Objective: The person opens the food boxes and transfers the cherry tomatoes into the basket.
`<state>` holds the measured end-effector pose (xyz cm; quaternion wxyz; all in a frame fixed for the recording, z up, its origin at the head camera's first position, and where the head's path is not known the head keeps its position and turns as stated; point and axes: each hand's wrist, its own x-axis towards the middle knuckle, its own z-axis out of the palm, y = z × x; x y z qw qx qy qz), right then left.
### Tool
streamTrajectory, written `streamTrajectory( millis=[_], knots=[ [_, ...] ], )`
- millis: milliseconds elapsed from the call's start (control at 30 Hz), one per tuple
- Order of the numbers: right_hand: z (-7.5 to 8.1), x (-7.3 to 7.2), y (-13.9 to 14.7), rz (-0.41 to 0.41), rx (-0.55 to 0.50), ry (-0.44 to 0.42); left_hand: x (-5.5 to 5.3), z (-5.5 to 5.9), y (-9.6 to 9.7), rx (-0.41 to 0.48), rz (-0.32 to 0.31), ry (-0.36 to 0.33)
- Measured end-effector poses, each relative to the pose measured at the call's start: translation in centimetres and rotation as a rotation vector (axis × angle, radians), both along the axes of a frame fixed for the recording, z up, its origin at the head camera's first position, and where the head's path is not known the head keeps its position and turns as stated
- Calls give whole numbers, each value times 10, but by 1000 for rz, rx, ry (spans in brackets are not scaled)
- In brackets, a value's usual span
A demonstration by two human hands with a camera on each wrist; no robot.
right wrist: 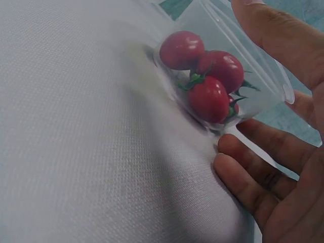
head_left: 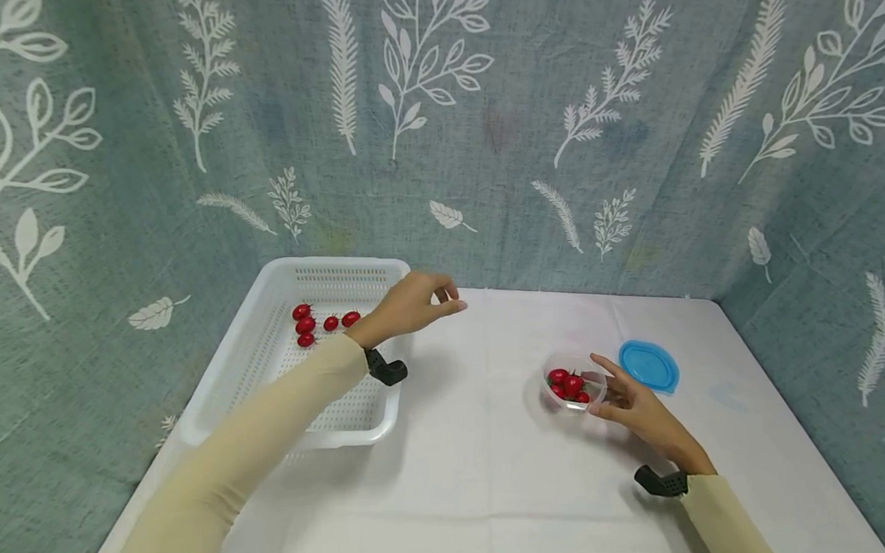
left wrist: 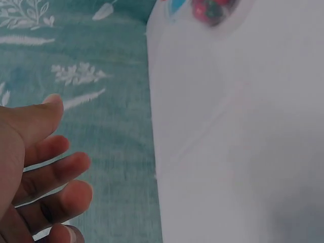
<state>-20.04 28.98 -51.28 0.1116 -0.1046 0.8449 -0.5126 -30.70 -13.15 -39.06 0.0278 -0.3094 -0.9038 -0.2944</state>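
My left hand [head_left: 411,301] is in the air over the right rim of a white plastic basket [head_left: 284,272]. Its fingers are loosely bent with nothing between them, as the left hand [left wrist: 45,167] also shows in the left wrist view. Several cherry tomatoes [head_left: 306,324] lie in the basket. My right hand [head_left: 640,410] holds the right side of a small clear plastic tub [head_left: 595,390], thumb and fingers spread around it. Inside the tub are several cherry tomatoes [right wrist: 208,98] with green stems. The tub stands on the table.
A blue lid [head_left: 649,366] lies on the white tablecloth [head_left: 453,476] just beyond the right hand. A grey-green curtain with white leaf prints [head_left: 483,182] closes off the back and both sides. The left forearm [head_left: 256,453] crosses over the basket.
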Motion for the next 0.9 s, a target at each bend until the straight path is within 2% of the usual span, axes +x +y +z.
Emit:
streamTrajectory(
  millis=[200, 533, 700, 900],
  knots=[
    [2, 1, 0, 2, 7, -9, 3, -5, 34, -28, -94, -2],
    [5, 0, -1, 0, -7, -32, 12, -15, 86, -133, -217, -28],
    [3, -3, -2, -6, -13, -38, 17, -22, 109, -165, -267, -47],
    [2, -3, 0, 6, -31, -21, 24, -37, 133, -181, -310, -54]
  ],
)
